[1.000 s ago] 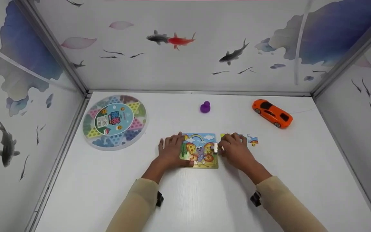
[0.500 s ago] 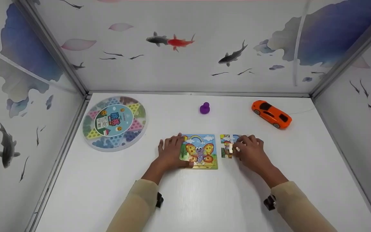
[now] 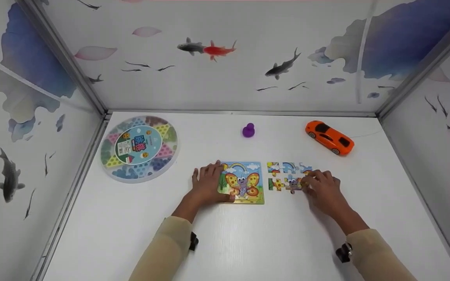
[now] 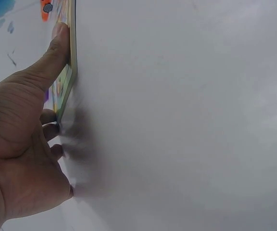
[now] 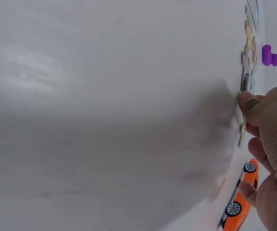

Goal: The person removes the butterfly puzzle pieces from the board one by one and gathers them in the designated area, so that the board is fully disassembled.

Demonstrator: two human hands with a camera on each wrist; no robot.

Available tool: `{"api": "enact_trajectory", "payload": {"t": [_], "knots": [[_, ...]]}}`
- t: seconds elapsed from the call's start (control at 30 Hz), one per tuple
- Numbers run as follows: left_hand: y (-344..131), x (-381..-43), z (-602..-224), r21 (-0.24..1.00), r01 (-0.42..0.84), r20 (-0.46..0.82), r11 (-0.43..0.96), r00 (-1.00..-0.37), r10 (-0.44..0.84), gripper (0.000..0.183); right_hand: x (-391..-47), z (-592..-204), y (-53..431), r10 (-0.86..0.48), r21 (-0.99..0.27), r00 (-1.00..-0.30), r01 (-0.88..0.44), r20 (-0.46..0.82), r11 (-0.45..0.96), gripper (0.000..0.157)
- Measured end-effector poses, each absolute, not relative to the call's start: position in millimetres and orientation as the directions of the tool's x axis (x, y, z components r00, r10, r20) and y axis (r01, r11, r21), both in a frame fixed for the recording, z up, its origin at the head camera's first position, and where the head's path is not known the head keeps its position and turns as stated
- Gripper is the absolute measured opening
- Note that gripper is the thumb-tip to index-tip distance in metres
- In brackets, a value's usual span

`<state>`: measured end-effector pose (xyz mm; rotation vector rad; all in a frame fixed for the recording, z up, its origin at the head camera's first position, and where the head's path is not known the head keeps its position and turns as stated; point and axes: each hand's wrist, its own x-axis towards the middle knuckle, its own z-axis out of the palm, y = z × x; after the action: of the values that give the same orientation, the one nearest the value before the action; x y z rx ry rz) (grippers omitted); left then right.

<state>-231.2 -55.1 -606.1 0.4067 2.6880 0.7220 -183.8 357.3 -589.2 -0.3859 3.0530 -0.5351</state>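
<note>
A square puzzle board [image 3: 243, 181] with a butterfly and rainbow picture lies flat on the table. My left hand [image 3: 207, 183] holds it at the left side, the thumb on the front part and the fingers round the far left corner. To the board's right, loose jigsaw pieces [image 3: 288, 167] lie in two rows. My right hand [image 3: 326, 191] is at the right end of the lower row, pinching a jigsaw piece [image 5: 245, 83] between thumb and index finger. That piece is largely covered by the fingers, and whether it touches the table is unclear.
A round Chinese checkers set [image 3: 139, 149] lies at the back left of the white table [image 3: 225, 242]. Behind the board stands a small purple toy [image 3: 249, 130]. An orange toy car [image 3: 329, 137] is at the back right. Printed walls enclose the left, back and right sides.
My right hand has moved right, from the board's right edge along the loose pieces, uncovering both rows. My left hand and the board have stayed in place.
</note>
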Motion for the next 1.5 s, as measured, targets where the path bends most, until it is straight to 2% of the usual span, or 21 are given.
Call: {"api": "enact_trajectory", "payload": {"t": [0.4, 0.7, 1.1, 1.5], "knots": [[-56.5, -231.0, -605.1, 0.529, 0.184, -0.223, 0.828, -0.912, 0.345, 0.126, -179.1, -588.3, 372.2, -0.252, -0.354, -0.967, -0.247, 0.033, 0.902, 0.034], [-55.8, -231.8, -607.2, 0.531, 0.176, -0.227, 0.829, -0.913, 0.339, 0.124, -181.9, -586.1, 372.2, -0.271, -0.368, -0.962, -0.245, -0.018, 0.897, 0.035], [-54.5, -224.3, -592.5, 0.507, 0.212, -0.225, 0.836, -0.903, 0.366, 0.119, -179.3, -588.0, 376.6, -0.27, -0.365, -0.963, -0.242, -0.026, 0.899, 0.037], [-59.0, -224.6, -595.2, 0.532, 0.234, -0.225, 0.814, -0.887, 0.403, 0.12, -179.4, -585.8, 375.2, -0.269, -0.348, -0.962, -0.234, -0.055, 0.908, 0.036]]}}
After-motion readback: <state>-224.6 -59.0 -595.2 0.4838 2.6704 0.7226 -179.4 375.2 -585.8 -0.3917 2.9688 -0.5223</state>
